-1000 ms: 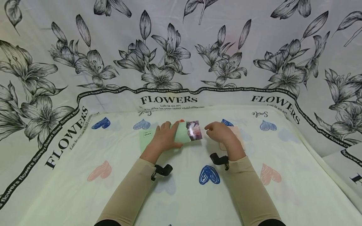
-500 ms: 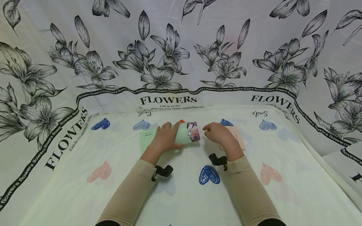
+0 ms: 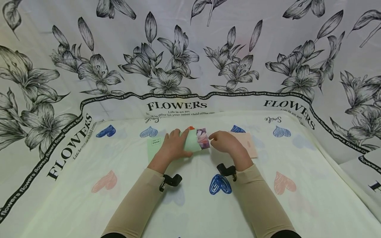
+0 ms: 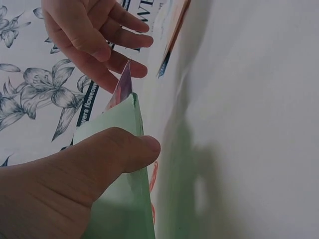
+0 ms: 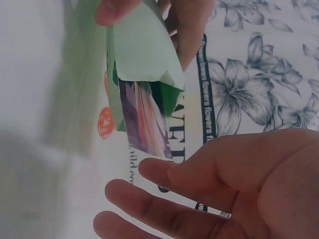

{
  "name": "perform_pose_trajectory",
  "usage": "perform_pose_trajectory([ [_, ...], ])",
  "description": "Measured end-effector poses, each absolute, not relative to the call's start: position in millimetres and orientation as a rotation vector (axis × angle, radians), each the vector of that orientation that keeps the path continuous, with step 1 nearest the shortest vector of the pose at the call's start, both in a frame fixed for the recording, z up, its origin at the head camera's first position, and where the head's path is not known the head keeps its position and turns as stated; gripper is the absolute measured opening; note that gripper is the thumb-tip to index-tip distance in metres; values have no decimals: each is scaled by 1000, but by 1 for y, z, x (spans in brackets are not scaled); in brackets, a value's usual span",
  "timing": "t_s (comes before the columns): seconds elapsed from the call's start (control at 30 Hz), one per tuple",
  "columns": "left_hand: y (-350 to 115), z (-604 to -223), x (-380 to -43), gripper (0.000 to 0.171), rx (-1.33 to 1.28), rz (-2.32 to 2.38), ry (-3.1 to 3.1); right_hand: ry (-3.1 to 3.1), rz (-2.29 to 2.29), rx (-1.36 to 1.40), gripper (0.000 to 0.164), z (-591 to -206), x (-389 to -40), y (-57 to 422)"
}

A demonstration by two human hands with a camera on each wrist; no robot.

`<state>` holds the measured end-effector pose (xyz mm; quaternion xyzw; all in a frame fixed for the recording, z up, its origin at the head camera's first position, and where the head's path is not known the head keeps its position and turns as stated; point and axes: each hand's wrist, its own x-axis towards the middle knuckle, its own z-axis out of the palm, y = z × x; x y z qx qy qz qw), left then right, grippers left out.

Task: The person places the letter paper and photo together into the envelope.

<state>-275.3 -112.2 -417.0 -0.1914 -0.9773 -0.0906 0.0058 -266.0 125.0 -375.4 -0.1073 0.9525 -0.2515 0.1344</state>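
Observation:
In the head view my left hand [image 3: 172, 145] grips a pale green envelope [image 3: 192, 141], its thumb on the near side. From the envelope's right end juts a glossy card [image 3: 203, 138] with a purple and pink flower picture. The left wrist view shows the thumb lying across the envelope [image 4: 119, 199], raised off the cloth. My right hand [image 3: 224, 142] is at the card's outer edge, its fingers loosely extended. In the right wrist view the index fingertip lies close below the card [image 5: 147, 119]; I cannot tell whether they touch. The card's inner part is hidden in the envelope.
Green paper with a printed box [image 3: 156, 142] lies left of my left hand; whether it belongs to the same envelope is unclear. Behind my right wrist lies a pink envelope-like sheet [image 3: 250, 145]. A heart-patterned cloth [image 3: 196, 205] covers the table, with a flower-printed curtain [image 3: 190, 76] behind.
My right hand has moved left, closer to the card. A slightly narrower strip of the card shows outside the envelope. My left hand has stayed almost in place.

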Motion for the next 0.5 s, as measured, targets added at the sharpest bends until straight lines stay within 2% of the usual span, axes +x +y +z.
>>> perform_pose_trajectory([
  [0.5,-112,-416,-274,108,-600,-307,-3049,2773,-747,-307,43,-374,-268,133],
])
